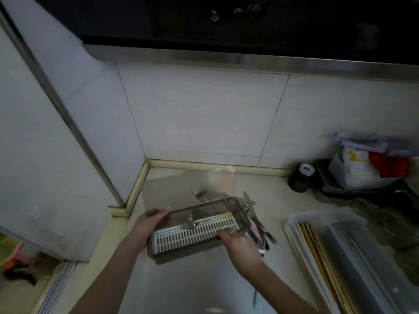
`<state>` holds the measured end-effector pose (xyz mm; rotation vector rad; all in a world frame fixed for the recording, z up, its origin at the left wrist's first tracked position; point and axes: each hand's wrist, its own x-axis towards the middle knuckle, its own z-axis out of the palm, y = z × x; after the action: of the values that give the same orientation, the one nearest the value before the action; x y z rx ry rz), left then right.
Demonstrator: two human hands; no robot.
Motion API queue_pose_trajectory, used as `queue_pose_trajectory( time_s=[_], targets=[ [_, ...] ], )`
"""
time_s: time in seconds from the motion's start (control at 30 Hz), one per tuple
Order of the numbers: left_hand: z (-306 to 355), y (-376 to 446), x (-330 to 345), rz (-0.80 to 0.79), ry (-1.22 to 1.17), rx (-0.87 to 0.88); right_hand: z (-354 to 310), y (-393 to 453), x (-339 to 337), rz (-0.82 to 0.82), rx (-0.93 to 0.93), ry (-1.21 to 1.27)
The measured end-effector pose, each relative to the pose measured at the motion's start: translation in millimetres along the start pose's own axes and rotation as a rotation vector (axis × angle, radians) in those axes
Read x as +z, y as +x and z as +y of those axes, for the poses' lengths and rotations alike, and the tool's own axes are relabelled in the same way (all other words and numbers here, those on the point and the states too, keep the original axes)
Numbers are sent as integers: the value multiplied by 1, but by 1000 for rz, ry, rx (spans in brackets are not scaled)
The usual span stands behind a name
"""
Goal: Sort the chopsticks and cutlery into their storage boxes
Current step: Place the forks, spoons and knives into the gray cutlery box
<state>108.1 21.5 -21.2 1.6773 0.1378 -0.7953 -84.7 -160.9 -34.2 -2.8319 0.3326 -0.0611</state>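
A smoky transparent storage box [204, 211] with a white slotted drain insert [195, 232] is tilted above the counter, and both hands hold it. My left hand [147, 225] grips its left end. My right hand [240, 243] grips its front right corner. One piece of cutlery [191, 220] lies inside on the insert. A fork [200, 192] and several more forks and knives [258, 227] lie on the counter behind and to the right of the box. At the right stands a clear box [303, 220] with wooden chopsticks [317, 252] in it.
A grey mat [163, 189] lies under the cutlery in the tiled corner. A dark jar [300, 177], a metal tray [326, 189] with packets and a glass jar [362, 203] crowd the back right. The counter's front edge drops off at the left.
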Motion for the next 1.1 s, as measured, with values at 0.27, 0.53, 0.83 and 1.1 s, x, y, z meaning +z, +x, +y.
queue_pose_trajectory(
  time_s=[0.27, 0.53, 0.83, 1.1],
  targets=[
    [-48, -27, -30, 91, 25, 29, -27, -43, 46, -33, -39, 78],
    [-47, -24, -32, 80, 216, 126, -11, -71, 26, 302, 449, 413],
    [-51, -17, -30, 76, 264, 122, 11, -68, 41, 599, 970, 565],
    [-49, -20, -27, 78, 297, 149, 28, -69, 48, 96, 971, 236]
  ],
)
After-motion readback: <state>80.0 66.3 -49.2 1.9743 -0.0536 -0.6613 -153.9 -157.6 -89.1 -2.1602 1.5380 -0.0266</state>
